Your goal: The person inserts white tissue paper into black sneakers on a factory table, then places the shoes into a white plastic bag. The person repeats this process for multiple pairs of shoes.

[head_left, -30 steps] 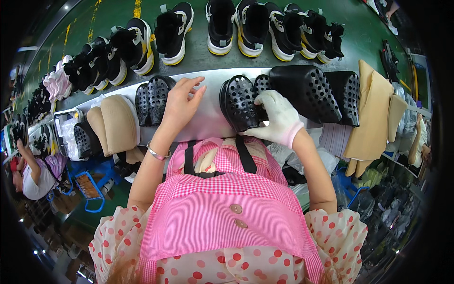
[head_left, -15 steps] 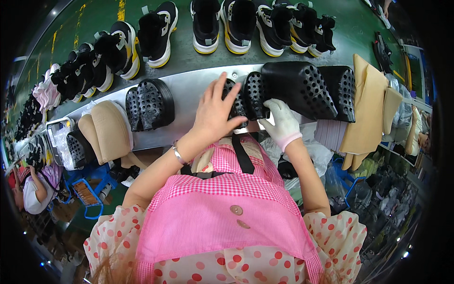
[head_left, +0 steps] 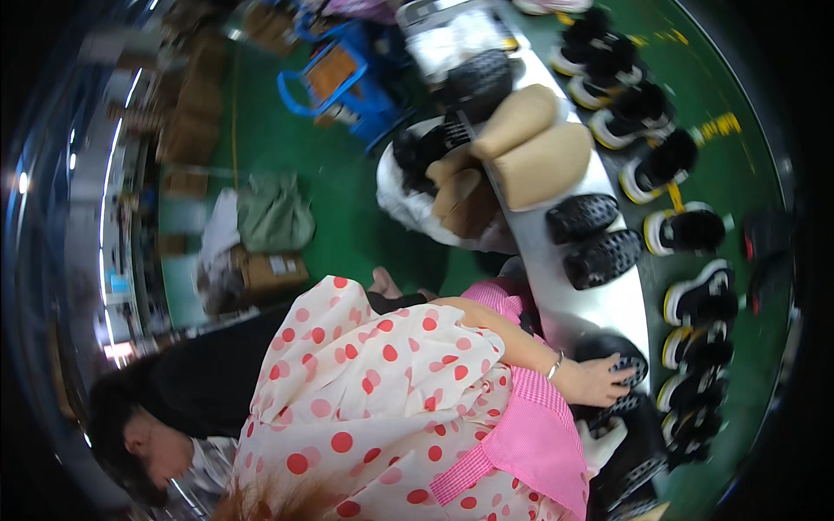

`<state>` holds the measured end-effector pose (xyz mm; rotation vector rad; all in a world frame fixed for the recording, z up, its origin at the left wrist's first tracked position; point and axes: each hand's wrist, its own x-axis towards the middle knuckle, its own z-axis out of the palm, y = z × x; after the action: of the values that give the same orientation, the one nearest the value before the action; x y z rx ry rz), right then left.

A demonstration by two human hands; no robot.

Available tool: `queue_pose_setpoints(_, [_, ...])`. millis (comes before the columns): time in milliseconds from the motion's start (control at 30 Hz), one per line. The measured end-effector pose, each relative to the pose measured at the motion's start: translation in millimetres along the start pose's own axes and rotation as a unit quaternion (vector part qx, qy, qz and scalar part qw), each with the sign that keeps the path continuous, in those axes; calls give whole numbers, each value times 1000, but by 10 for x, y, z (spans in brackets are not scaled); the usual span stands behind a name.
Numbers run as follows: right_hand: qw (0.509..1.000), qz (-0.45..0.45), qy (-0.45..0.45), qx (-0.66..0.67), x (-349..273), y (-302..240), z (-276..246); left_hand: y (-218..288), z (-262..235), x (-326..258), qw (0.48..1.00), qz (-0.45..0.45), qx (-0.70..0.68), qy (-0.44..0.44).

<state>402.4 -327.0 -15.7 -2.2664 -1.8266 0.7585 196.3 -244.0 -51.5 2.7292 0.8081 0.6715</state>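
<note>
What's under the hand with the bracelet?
A black piece dotted with holes peeks out beyond the left hand. The rest, directly beneath that hand, is covered, so I can't tell its full shape or how firm the grip is.

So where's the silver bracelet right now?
The bracelet is in the head view's lower right, around the left wrist, beside the left hand over a black perforated piece.
</note>
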Motion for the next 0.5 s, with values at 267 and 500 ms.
queue_pose_setpoints(267, [995,-1,36,97,288,-120,-366,-144,37,90,994,-1,-91,-67])
queue_pose_setpoints(500, [964,-220,42,142,593,-433,-818,-412,-374,453,691,-194,-696,-20])
